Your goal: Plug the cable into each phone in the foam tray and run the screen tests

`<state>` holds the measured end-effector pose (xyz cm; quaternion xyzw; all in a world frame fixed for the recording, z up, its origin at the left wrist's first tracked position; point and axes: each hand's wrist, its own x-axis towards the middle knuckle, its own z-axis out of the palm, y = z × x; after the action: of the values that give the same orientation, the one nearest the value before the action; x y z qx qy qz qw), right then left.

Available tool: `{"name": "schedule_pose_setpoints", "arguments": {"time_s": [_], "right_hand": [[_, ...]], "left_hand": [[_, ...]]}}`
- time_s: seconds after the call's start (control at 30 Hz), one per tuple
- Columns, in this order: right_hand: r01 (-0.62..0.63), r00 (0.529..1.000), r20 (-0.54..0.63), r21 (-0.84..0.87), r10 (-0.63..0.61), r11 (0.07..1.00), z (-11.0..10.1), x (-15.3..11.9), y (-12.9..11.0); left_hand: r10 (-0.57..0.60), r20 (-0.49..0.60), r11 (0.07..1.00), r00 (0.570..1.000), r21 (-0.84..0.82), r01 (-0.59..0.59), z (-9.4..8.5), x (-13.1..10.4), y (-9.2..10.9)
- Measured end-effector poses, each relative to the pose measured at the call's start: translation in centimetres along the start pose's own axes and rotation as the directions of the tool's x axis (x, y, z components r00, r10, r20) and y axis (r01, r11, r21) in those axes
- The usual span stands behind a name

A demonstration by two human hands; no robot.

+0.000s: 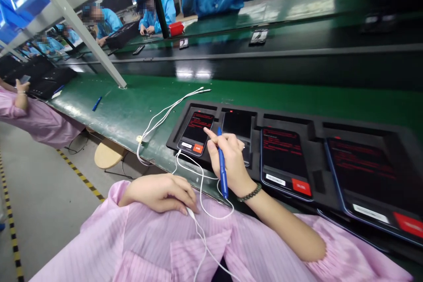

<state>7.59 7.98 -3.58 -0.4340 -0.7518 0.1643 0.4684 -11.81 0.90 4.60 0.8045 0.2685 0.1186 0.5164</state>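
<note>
My right hand (231, 158) is closed round a blue pen (222, 169), index finger stretched to the screen of the leftmost smartphone (197, 130). A white charging cable (201, 174) is plugged into that phone's lower end. Under the right hand lies a second smartphone (238, 124) with a dark screen, partly hidden. Two more phones, a middle-right phone (284, 158) and a far-right phone (366, 176), show red text. All rest in a black foam tray (287, 120). Low against the pink smock, my left hand (161, 193) pinches a white cable plug (191, 213).
White cables (165, 112) lie on the green bench (132, 105), fastened near its edge. Further left are a blue pen (97, 104) and a slanting metal post (79, 28). Beyond, phones (258, 36) lie along a conveyor, with co-workers in blue behind. A wooden stool (108, 153) stands below left.
</note>
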Motion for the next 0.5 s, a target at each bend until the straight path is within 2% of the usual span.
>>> {"name": "schedule_pose_setpoints", "arguments": {"time_s": [0.13,0.23,0.3,0.37,0.43,0.5], "right_hand": [[0.069,0.997,-0.028,0.028,-0.068,0.997,-0.3,-0.2,-0.1],[0.107,0.993,-0.046,0.044,-0.105,0.993,-0.6,-0.2,-0.2],[0.103,0.994,-0.029,0.050,-0.101,0.993,-0.8,-0.4,-0.3],[0.090,0.996,-0.006,0.048,-0.090,0.995,-1.0,-0.6,-0.4],[0.092,0.996,-0.015,0.044,-0.092,0.995,-1.0,-0.8,-0.4],[0.108,0.993,-0.046,0.051,-0.106,0.993,-1.1,-0.9,-0.4]], "left_hand": [[-0.011,-0.040,1.000,0.999,0.029,0.012,0.3,-0.2,0.0],[0.086,-0.149,0.996,0.985,0.050,-0.079,0.3,-0.2,0.6],[0.210,-0.270,0.978,0.940,0.076,-0.196,0.3,0.1,1.0],[0.338,-0.340,0.941,0.878,0.144,-0.306,0.2,0.6,1.3],[0.436,-0.313,0.898,0.843,0.206,-0.388,-0.2,1.3,1.6],[0.497,-0.208,0.863,0.842,0.222,-0.454,-0.9,2.2,2.0]]}}
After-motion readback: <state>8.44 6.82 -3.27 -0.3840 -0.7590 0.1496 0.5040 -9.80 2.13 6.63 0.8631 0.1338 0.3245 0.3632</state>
